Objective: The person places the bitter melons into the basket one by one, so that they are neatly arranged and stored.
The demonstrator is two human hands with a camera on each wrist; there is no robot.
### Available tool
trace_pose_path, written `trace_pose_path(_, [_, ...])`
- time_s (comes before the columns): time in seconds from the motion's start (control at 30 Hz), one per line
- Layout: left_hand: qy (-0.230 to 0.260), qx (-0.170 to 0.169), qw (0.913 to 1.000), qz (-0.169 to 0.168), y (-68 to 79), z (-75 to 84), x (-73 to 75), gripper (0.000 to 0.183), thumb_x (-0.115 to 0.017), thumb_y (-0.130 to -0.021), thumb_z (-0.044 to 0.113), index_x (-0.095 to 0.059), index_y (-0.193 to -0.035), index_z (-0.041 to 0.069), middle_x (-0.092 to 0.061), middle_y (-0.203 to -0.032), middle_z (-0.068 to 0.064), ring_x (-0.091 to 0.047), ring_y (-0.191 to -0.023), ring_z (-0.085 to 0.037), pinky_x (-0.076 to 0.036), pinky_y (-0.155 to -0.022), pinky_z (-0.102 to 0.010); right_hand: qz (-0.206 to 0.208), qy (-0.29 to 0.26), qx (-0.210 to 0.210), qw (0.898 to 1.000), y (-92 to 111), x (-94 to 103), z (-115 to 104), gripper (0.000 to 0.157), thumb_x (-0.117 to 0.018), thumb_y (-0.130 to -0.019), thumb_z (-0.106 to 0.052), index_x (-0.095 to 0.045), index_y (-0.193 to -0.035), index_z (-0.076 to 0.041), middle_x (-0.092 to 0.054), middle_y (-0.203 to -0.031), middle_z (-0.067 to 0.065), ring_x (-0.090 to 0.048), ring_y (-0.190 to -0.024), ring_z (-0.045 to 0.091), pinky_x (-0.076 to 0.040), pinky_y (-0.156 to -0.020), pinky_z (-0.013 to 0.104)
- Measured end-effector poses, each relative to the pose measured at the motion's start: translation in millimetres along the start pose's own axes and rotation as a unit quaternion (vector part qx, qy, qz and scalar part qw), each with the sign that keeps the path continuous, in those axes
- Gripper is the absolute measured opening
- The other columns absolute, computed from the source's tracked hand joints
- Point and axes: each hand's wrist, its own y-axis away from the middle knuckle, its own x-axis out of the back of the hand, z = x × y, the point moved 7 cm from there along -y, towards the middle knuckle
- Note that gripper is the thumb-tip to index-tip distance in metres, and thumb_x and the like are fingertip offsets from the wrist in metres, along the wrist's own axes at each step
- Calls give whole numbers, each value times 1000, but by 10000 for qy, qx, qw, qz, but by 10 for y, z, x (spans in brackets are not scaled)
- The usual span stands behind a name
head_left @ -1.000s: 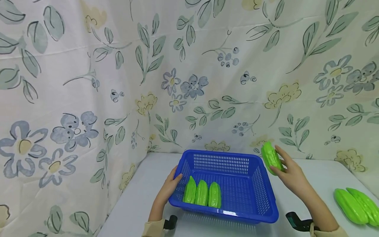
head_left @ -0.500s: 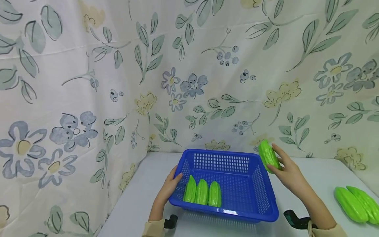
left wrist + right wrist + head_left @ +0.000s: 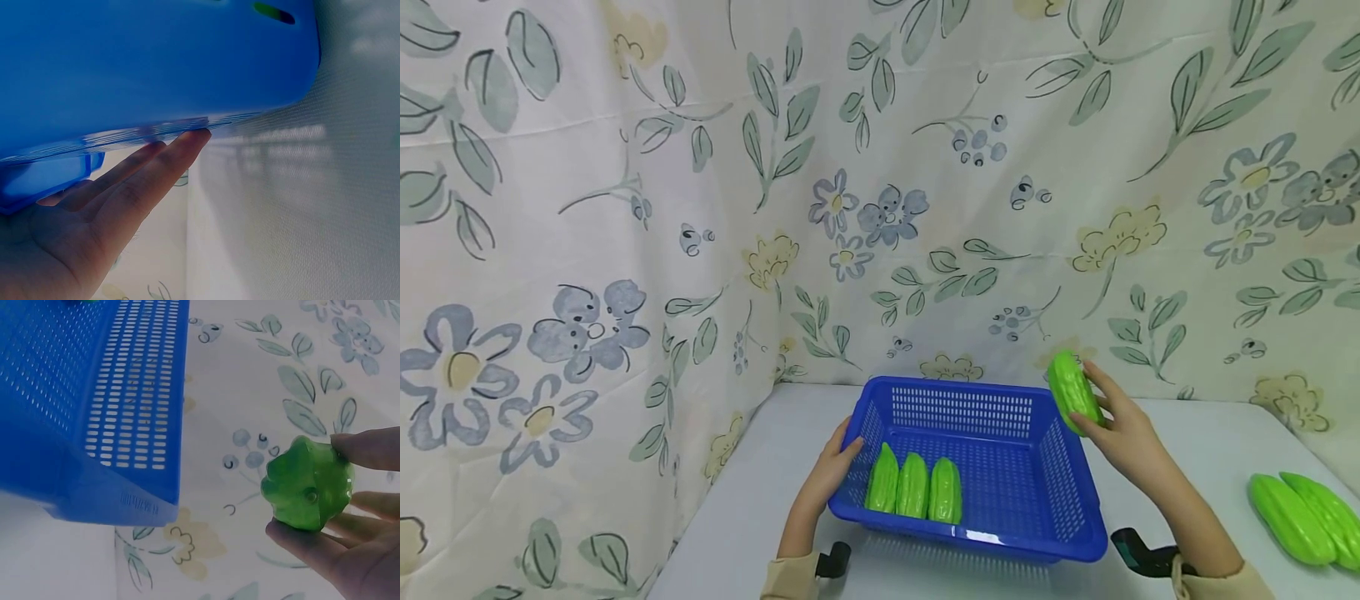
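My left hand (image 3: 827,468) holds the left side of a blue plastic basket (image 3: 977,542), thumb over the rim. In the left wrist view, its fingers (image 3: 144,181) lie extended against the basket's outer side. Three bright green bitter melons (image 3: 913,487) lie side by side in the basket's near left part. My right hand (image 3: 1123,425) grips another bitter melon (image 3: 1070,390) between thumb and fingers, raised at the basket's far right corner. The right wrist view shows this bitter melon (image 3: 309,484) end-on, apart from the basket wall (image 3: 134,394).
Two more bitter melons (image 3: 1292,518) lie together on the white table (image 3: 1165,450) at the right. Floral cloth (image 3: 970,200) hangs behind the table and along its left side. Each wrist wears a black camera mount, such as the right one (image 3: 1142,553).
My right hand has moved slightly left with the bitter melon, which now overlaps the basket's right rim in the head view. The left hand and basket hold nearly still.
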Motion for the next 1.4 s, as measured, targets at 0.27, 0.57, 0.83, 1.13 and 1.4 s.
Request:
trace_pose_path(0.27, [-33,4,10000,3,-13,-15,3,58,-44,-104,25,-24,-154,3,-29,-156,-26,-24,-144,-51,-23,-110,-72,17,-102,70,9999,-38,-35,-98,77,-60,-93,0,-14,-155,0,-26,-150,39,-38,-126,64,-49,-90,60])
trace_pose_path(0.57, [-53,47,10000,13,-3,-24,4,59,-45,-104,27,-24,-154,4,-30,-156,-27,-25,-143,-52,-25,-109,-72,-101,-289,105,9995,-95,-118,-190,77,-59,-94,0,-13,-156,-2,-24,-153,37,-37,-128,63,-49,-90,61])
trace_pose_path(0.83, [-18,36,10000,-3,6,3,2,59,-44,-104,26,-23,-154,3,-29,-156,-27,-24,-143,-52,-24,-110,-72,-223,-494,117,9985,-140,-227,-262,77,-60,-94,-1,-13,-156,-3,-23,-154,35,-36,-131,61,-50,-92,59])
trace_pose_path(1.13, [-43,39,10000,2,18,10,7,58,-45,-104,24,-24,-153,2,-28,-156,-27,-23,-144,-52,-23,-110,-72,-308,-634,233,9972,-198,-365,-336,76,-60,-94,-2,-16,-156,-4,-25,-154,34,-39,-130,60,-52,-90,57])
trace_pose_path(1.4, [-17,-37,10000,2,23,22,7,59,-45,-104,26,-25,-153,2,-29,-156,-27,-24,-144,-52,-23,-110,-72,-452,-594,177,9971,-229,-519,-364,74,-59,-95,-4,-17,-156,-5,-29,-152,34,-43,-129,57,-55,-89,53])
